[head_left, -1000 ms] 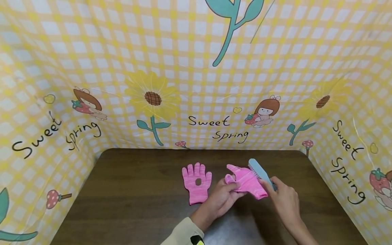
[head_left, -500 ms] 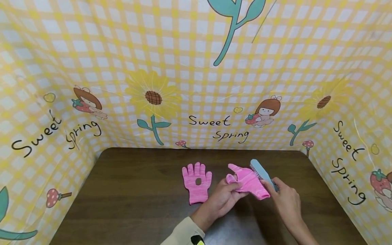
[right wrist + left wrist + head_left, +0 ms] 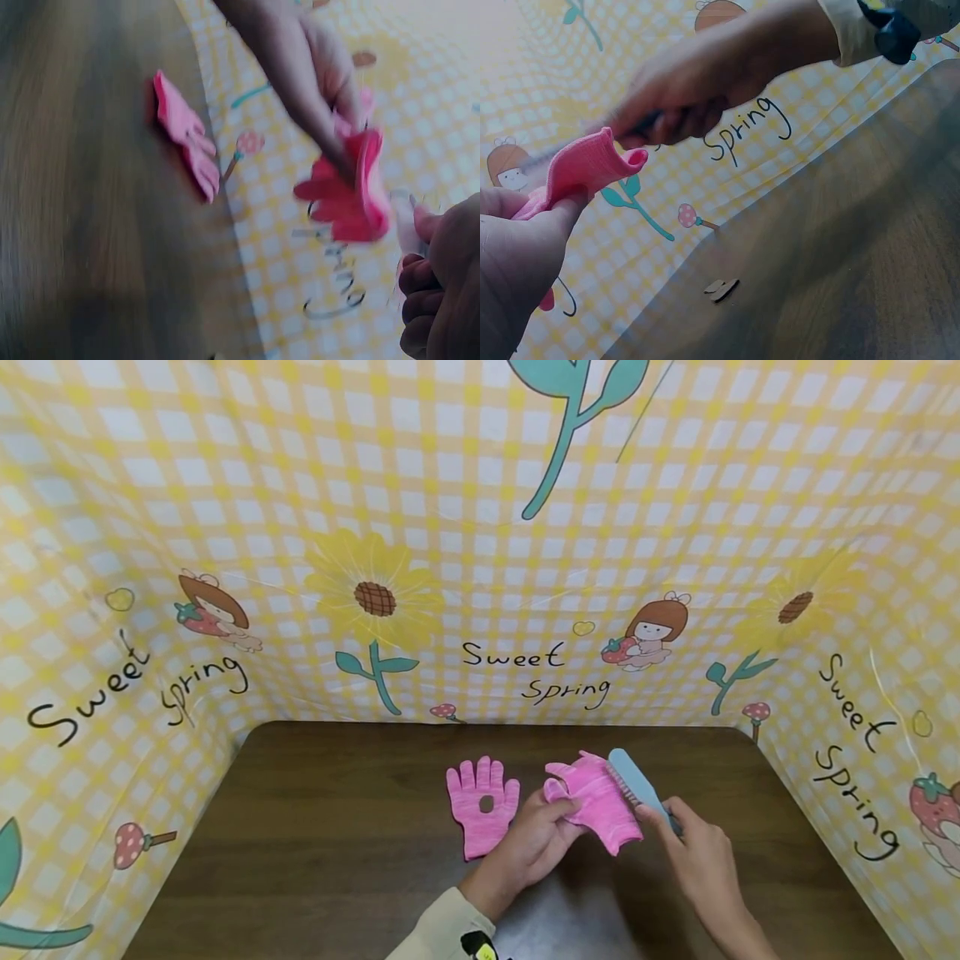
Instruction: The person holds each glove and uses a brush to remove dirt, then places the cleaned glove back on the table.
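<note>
In the head view my left hand [image 3: 534, 843] grips a pink knitted glove [image 3: 600, 802] by its left side, thumb on top, with the cuff hanging toward the lower right. My right hand [image 3: 705, 847] holds the dark handle of a light blue brush [image 3: 633, 774], its bristles at the glove's right edge. Blur softens the brush in both wrist views. The right wrist view shows the held glove's cuff [image 3: 371, 187] gaping, with its fingers pointing left. A second pink glove [image 3: 474, 835] lies flat left of my hands, fingers away from me, a dark oval on it.
A dark wooden table [image 3: 322, 827] lies beneath both hands. Yellow checked cloth [image 3: 480, 568] with printed flowers and lettering encloses its back and sides. Small flat tan pieces [image 3: 721, 289] appear on the tabletop in the left wrist view.
The held glove has shifted left and turned, showing more of its broad face, and my left hand moved slightly left with it. The brush stays at its right edge. The second glove has not moved.
</note>
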Motion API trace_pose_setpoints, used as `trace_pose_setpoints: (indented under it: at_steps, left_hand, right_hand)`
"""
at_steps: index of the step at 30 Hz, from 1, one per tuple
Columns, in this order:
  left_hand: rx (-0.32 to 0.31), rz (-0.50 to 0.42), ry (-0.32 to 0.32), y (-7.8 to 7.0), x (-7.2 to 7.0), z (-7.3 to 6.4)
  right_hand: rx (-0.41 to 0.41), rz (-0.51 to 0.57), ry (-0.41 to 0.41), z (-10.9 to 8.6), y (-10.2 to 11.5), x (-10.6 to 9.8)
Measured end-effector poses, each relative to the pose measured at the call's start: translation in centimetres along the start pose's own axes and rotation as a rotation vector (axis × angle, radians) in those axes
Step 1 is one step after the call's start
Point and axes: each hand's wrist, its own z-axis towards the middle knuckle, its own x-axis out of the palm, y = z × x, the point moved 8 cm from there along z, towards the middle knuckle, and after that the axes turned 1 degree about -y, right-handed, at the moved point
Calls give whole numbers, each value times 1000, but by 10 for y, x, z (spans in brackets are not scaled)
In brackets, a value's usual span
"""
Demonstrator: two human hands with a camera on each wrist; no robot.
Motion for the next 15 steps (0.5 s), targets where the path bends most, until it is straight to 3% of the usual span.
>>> trace_pose_setpoints:
  at_steps: [4, 9, 15]
  left_hand:
    - [-9, 18, 11, 1, 0, 0]
    - [-48, 33, 24, 2, 1, 0]
    - [-31, 12, 12, 0, 2, 0]
  right_hand:
    - [-106, 2, 3, -12, 24, 3]
    - [-267, -105, -71, -22, 43, 7]
    - [-294, -128, -199, -19, 44, 0]
